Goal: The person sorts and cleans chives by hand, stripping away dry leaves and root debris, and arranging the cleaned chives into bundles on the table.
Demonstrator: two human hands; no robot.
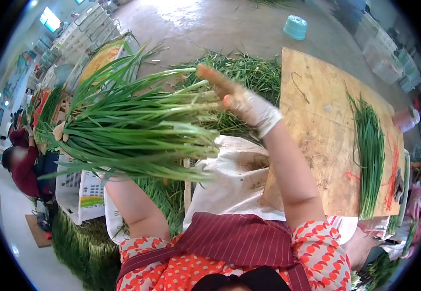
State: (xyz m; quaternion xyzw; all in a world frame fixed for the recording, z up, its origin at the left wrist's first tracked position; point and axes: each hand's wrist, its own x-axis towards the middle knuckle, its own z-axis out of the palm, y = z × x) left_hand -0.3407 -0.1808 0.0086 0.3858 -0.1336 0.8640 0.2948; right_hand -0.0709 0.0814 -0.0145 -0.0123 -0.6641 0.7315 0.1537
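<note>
A large loose bunch of garlic chives [137, 121] is held up in front of me, leaves to the left and pale stem ends to the right. My left hand [59, 131] is wrapped round the leafy part from below; only its gloved fingertips show past the leaves. At the stem ends is my right hand [242, 102], in a thin whitish glove with soiled fingers. Its fingers are stretched out beside the upper stems, and nothing is gripped in them.
A wooden board [317, 121] on the right bears a neat chive bundle [369, 155] and red ties [392, 169]. Loose greens [249, 72] lie behind the bunch. White crates [82, 194] stand at left, near a seated person [26, 167]. A turquoise tub [295, 27] is on the floor.
</note>
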